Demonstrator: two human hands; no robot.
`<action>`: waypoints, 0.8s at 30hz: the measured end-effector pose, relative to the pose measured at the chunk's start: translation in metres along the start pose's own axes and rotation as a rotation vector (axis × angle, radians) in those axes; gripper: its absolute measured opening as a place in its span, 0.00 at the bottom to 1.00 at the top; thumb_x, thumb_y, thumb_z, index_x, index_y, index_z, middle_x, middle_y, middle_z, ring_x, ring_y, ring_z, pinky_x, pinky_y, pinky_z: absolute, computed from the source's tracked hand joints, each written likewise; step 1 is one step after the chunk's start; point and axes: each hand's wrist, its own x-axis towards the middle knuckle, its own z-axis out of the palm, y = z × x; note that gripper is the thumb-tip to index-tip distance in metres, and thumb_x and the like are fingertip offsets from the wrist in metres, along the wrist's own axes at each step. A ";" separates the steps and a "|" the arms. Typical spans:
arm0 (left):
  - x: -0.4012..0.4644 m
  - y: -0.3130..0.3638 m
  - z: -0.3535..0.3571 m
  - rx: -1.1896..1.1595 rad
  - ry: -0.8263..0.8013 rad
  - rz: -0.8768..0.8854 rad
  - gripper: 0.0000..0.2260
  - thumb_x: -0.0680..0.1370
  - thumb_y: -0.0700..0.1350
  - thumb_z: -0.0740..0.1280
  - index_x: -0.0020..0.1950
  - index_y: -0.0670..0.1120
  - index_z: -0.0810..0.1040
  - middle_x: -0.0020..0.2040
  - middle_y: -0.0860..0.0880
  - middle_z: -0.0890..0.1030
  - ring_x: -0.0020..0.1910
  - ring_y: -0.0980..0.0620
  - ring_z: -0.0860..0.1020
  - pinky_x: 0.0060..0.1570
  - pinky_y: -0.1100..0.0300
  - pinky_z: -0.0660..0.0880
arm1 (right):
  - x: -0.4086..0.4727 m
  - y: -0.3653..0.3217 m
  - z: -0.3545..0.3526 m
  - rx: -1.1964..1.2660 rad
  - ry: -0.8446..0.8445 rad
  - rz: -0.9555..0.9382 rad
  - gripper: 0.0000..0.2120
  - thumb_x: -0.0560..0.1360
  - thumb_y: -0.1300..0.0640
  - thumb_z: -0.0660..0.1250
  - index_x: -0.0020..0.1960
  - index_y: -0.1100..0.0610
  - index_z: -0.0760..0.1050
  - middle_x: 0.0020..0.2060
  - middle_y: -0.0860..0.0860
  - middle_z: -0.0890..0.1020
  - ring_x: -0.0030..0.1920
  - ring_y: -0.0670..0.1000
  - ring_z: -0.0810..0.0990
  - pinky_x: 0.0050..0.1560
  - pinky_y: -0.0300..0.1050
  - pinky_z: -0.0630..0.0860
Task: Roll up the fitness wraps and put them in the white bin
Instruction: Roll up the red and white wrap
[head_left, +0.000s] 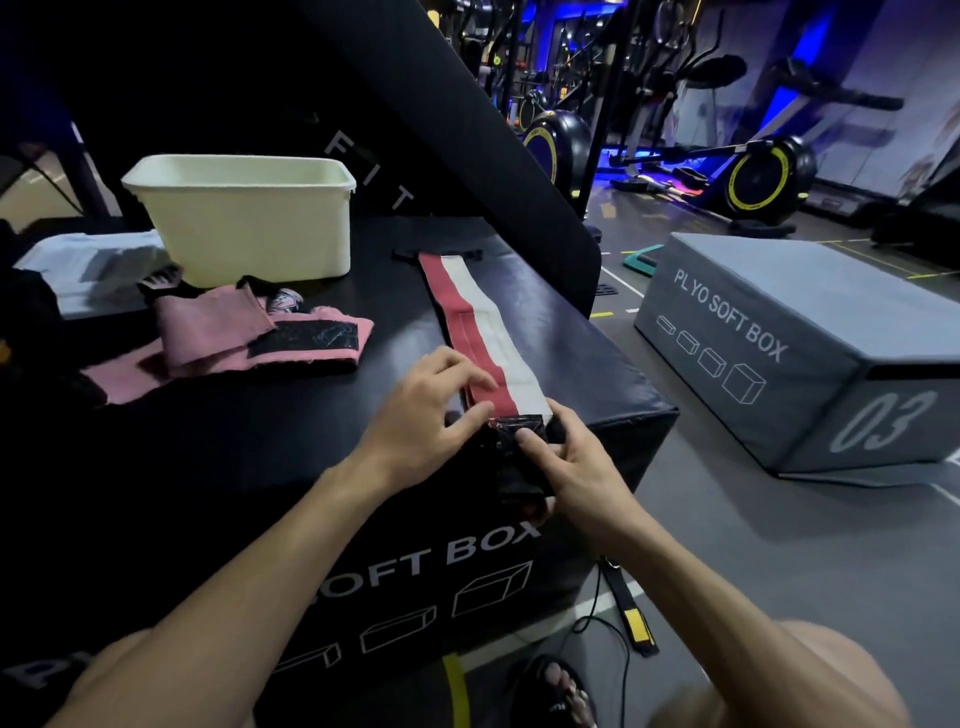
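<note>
A long red and white fitness wrap (475, 317) lies stretched out flat on the black plyo box (582, 338), running from the far side toward me. Its near end is a black strap section that hangs over the box's front edge. My right hand (571, 467) pinches that black end. My left hand (431, 410) presses and grips the wrap's near left edge beside it. The white bin (249, 218) stands at the back left of the box, apart from both hands; its inside is hidden. Pink wraps (260, 332) lie loose in front of the bin.
A grey plyo soft box (800, 338) sits on the floor to the right. A black padded beam (467, 104) slants over the box's far side. White cloth (88, 260) lies left of the bin. Exercise bikes (763, 176) stand behind. A strap and cable (634, 618) lie by my foot.
</note>
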 end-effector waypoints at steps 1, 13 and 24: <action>-0.012 0.009 -0.003 -0.028 0.071 0.005 0.04 0.78 0.46 0.74 0.52 0.50 0.83 0.50 0.56 0.79 0.50 0.58 0.78 0.53 0.64 0.73 | -0.001 -0.001 0.001 0.017 -0.003 0.002 0.18 0.83 0.56 0.65 0.71 0.45 0.68 0.49 0.64 0.85 0.49 0.74 0.82 0.39 0.75 0.78; -0.071 0.048 0.026 -0.778 -0.050 -0.607 0.10 0.77 0.41 0.75 0.55 0.46 0.76 0.44 0.41 0.85 0.40 0.42 0.86 0.31 0.53 0.80 | -0.008 -0.008 -0.007 0.041 -0.070 0.058 0.09 0.83 0.58 0.66 0.63 0.51 0.73 0.42 0.63 0.86 0.29 0.55 0.81 0.26 0.44 0.77; -0.072 0.049 0.040 -0.897 0.083 -0.546 0.12 0.76 0.33 0.74 0.56 0.43 0.78 0.41 0.46 0.85 0.38 0.44 0.85 0.35 0.57 0.81 | -0.015 -0.013 -0.030 -0.357 -0.057 0.077 0.18 0.77 0.48 0.73 0.34 0.57 0.76 0.24 0.49 0.76 0.25 0.48 0.74 0.25 0.40 0.69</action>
